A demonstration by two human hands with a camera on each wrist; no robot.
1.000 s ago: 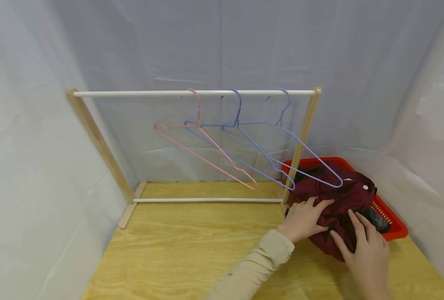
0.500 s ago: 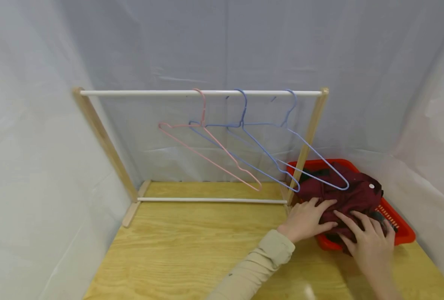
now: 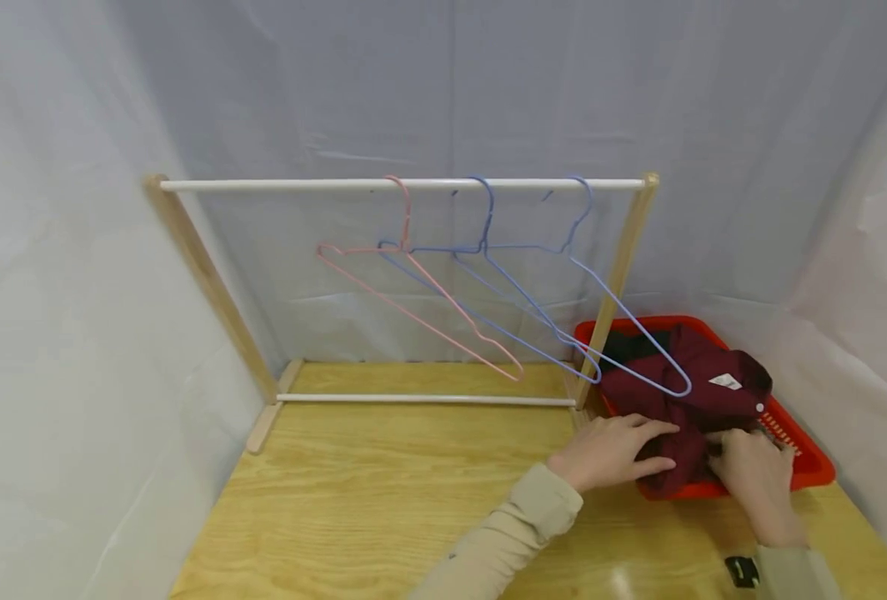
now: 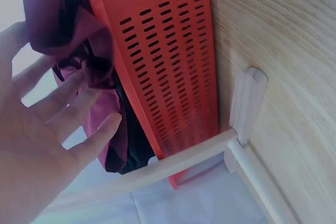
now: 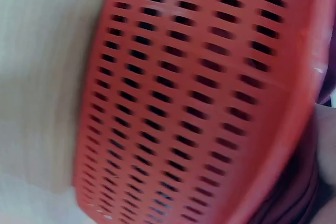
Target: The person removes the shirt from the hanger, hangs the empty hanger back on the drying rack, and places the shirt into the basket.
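Maroon garment (image 3: 687, 392) in red basket (image 3: 807, 467), under flat left hand (image 3: 612, 450) and gripping right hand (image 3: 754, 475).

We are looking at a staged recording booth rather than a lived-in room: pale grey-white cloth sheets (image 3: 443, 100) hang as backdrop on three sides, closing in a light wooden tabletop (image 3: 383, 500). On it stands a small wooden clothes rack (image 3: 398, 185) with pink and blue wire hangers (image 3: 481, 275), and beside it a red slotted plastic basket (image 3: 807, 467) of clothing
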